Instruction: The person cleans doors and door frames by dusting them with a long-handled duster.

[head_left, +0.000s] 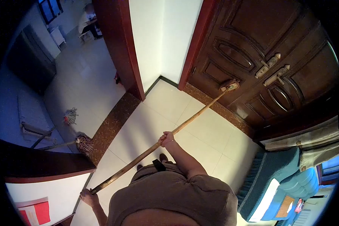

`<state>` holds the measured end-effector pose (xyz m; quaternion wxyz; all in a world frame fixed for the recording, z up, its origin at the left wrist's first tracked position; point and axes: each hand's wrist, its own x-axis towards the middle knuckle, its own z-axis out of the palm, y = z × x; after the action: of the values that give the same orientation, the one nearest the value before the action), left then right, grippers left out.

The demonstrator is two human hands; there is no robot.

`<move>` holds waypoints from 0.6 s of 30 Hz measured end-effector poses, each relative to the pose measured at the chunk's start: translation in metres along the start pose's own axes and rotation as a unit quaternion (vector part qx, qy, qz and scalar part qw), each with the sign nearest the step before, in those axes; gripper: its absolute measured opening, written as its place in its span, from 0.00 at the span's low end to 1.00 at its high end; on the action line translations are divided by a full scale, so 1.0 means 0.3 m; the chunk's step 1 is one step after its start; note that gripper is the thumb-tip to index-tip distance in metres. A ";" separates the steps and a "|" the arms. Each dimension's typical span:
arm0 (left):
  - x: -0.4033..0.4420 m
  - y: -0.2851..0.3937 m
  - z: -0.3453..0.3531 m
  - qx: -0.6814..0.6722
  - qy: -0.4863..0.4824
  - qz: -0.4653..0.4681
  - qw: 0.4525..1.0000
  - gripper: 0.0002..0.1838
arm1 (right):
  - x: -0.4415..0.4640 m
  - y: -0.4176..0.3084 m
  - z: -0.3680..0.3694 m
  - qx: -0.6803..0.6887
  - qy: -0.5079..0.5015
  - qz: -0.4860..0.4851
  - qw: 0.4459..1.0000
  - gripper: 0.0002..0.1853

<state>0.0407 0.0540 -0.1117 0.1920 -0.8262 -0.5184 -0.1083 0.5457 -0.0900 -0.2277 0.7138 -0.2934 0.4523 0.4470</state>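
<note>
So both hands are gripping the same long wooden pole [136, 161] here: the right hand [167, 139] is wrapping around it partway along, just ahead of the body, while the left hand [89, 197] is curling around the near end, lower down and off to the left. The pole is running diagonally through both hands over the pale tiled floor [201, 137], with its bundled head [230, 86] sitting well beyond the right hand, over by the dark brown double door [239, 56], and honestly I can't tell if it's actually touching the panel. Meanwhile two other mops [85, 144] are lying left of the pole, well apart from the hands.
</note>
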 end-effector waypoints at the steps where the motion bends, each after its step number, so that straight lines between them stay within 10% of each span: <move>1: -0.011 0.016 -0.018 -0.023 -0.011 -0.019 1.000 0.09 | 0.001 -0.009 -0.006 -0.008 0.015 -0.011 1.000 0.15; 8: -0.088 0.119 -0.165 -0.009 0.023 -0.042 0.999 0.11 | 0.056 -0.037 -0.045 0.014 -0.002 -0.018 1.000 0.16; 18: -0.121 -0.027 -0.205 0.038 0.148 -0.053 0.987 0.14 | 0.083 0.086 0.035 -0.010 -0.291 0.079 0.954 0.18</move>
<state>0.0188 0.0010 -0.0684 0.2920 -0.7642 -0.5313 -0.2201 0.5310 -0.0610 -0.2464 0.7740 -0.1213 0.2427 0.5722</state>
